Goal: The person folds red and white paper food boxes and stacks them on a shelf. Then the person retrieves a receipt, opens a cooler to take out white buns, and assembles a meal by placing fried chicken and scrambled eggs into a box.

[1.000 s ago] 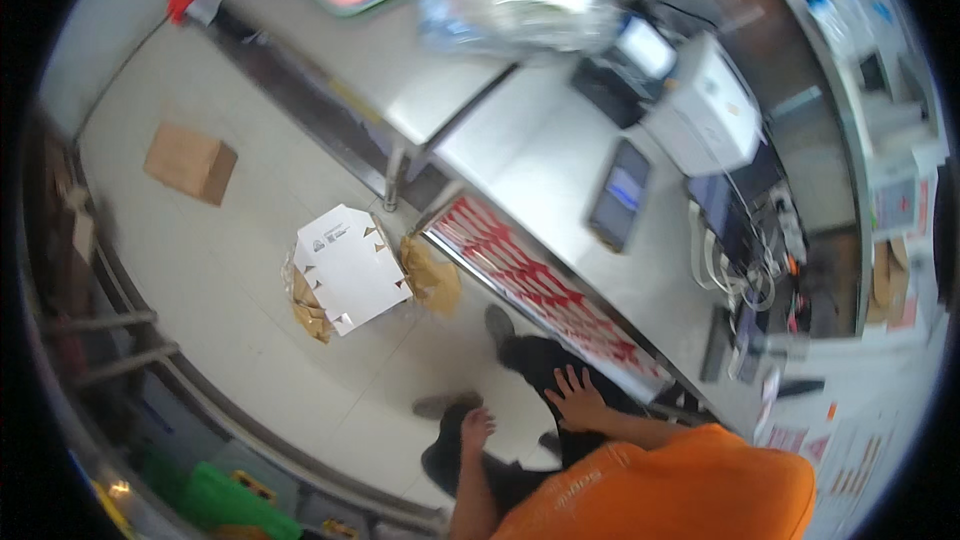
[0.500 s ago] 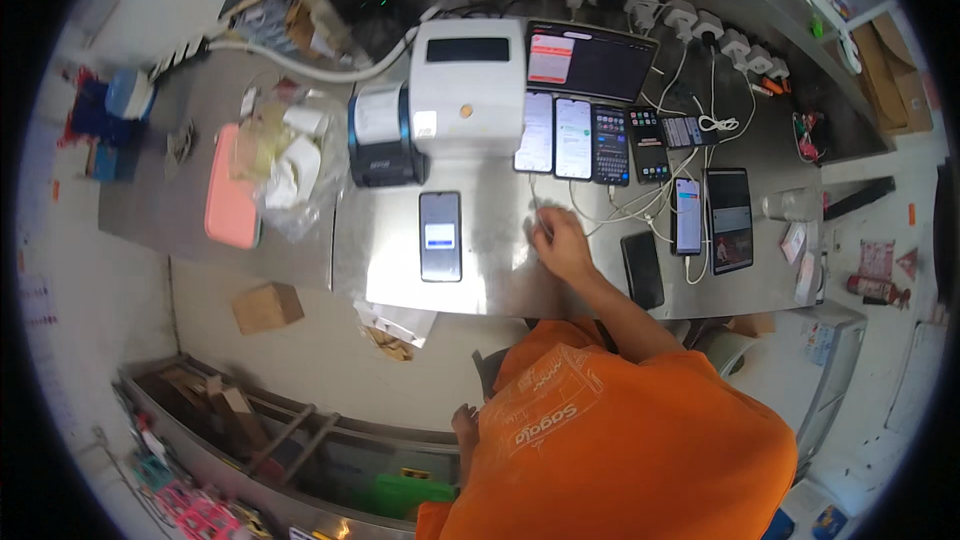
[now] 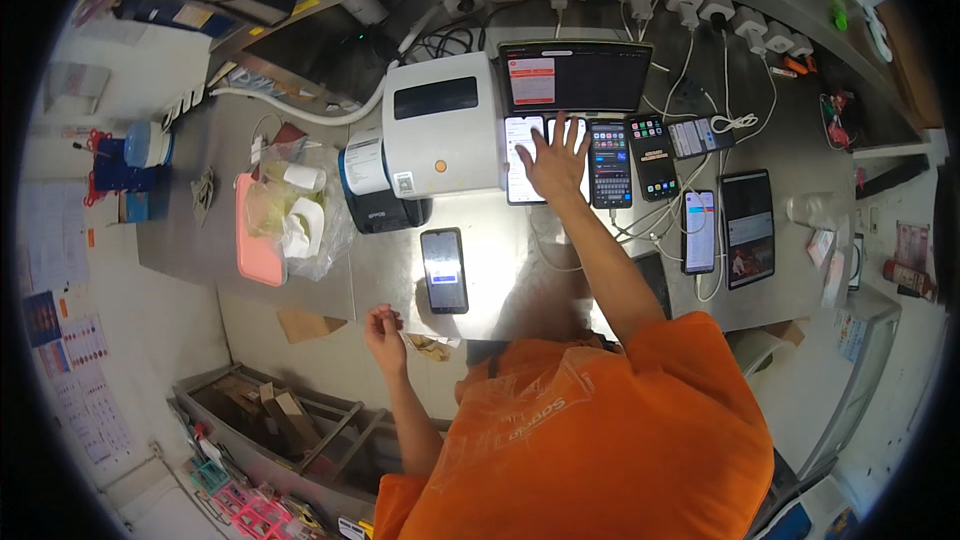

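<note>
My right hand (image 3: 557,162) is spread open over a lit white-screen phone (image 3: 577,191), covering most of it. Left of that hand, a second lit phone (image 3: 518,185) lies partly under its fingers. To the right is a phone with a dark keyboard screen (image 3: 611,166). My left hand (image 3: 385,332) hangs at the table's front edge, fingers loosely curled with nothing visible in them. A separate phone (image 3: 444,275) showing a pop-up box lies flat just beyond it.
Behind stand a white label printer (image 3: 445,135), a dark receipt printer (image 3: 385,195) and a tablet (image 3: 575,80). More phones, another tablet (image 3: 748,230) and tangled white cables (image 3: 665,225) lie right. A plastic bag (image 3: 305,205) and pink case (image 3: 258,240) lie left.
My right hand has moved from the bare tabletop by a cable up onto the phones, fingers now spread. My left hand has risen from beside my body to the table edge. The view has shifted.
</note>
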